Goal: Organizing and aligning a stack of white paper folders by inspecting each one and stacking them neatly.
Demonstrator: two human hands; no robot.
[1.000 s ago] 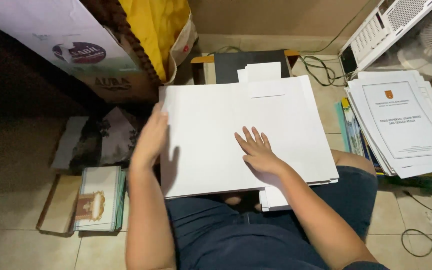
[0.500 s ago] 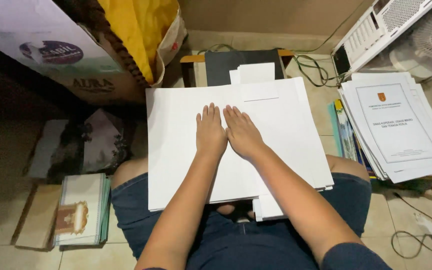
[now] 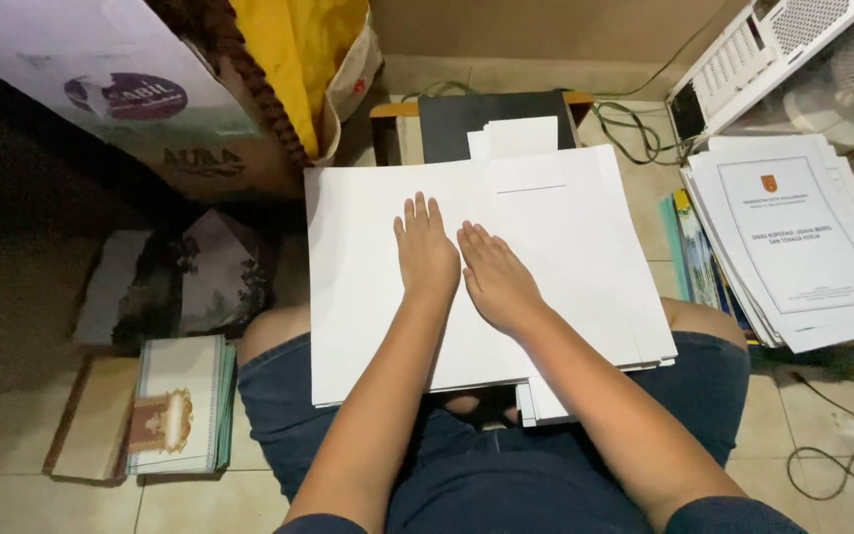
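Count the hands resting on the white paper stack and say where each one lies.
2. The left hand lies flat near the middle of the paper stack; the right hand lies flat beside it. None seem hidden.

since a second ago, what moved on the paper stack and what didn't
The left hand slid in from the stack's left edge to the middle of the top white sheet. The right hand shifted slightly left, so both now lie flat side by side, palms down, gripping nothing. The paper stack stayed on the lap, and the printed documents on the floor stayed put.
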